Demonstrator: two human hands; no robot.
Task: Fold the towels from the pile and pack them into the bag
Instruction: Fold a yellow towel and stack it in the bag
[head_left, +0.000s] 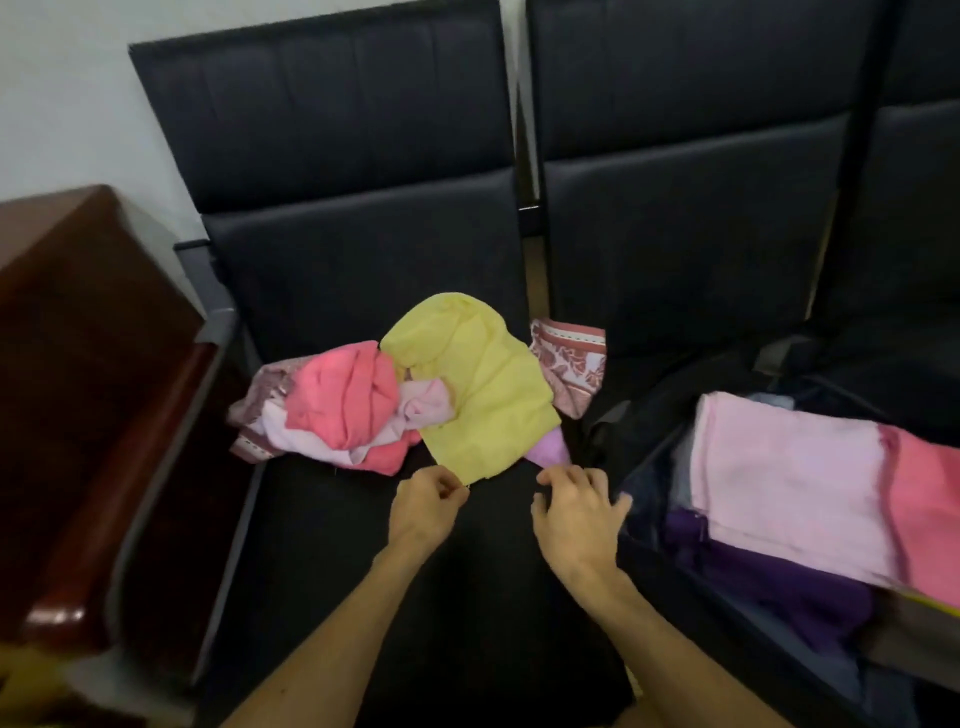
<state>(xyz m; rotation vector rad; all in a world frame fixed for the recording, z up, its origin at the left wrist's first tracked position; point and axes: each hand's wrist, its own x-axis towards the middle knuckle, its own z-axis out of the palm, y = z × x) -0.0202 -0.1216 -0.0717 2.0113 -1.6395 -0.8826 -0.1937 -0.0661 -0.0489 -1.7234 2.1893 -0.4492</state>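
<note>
Left hand (426, 503) pinches near edge of yellow towel (478, 395) | right hand (576, 506) loosely bent, holding nothing | towel pale yellow, rumpled, draped over pink pile (343, 405) on dark chair seat (363, 291) | open bag (608, 436) at right holds folded pink towel (789, 473)

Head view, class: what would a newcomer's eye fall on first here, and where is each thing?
The yellow towel lies brightest, mid-frame, draped over the crumpled pink pile on the dark seat. At right, the open bag holds a folded pink towel over purple ones. The left hand pinches the yellow towel's near corner; the right hand hovers open beside it.
</note>
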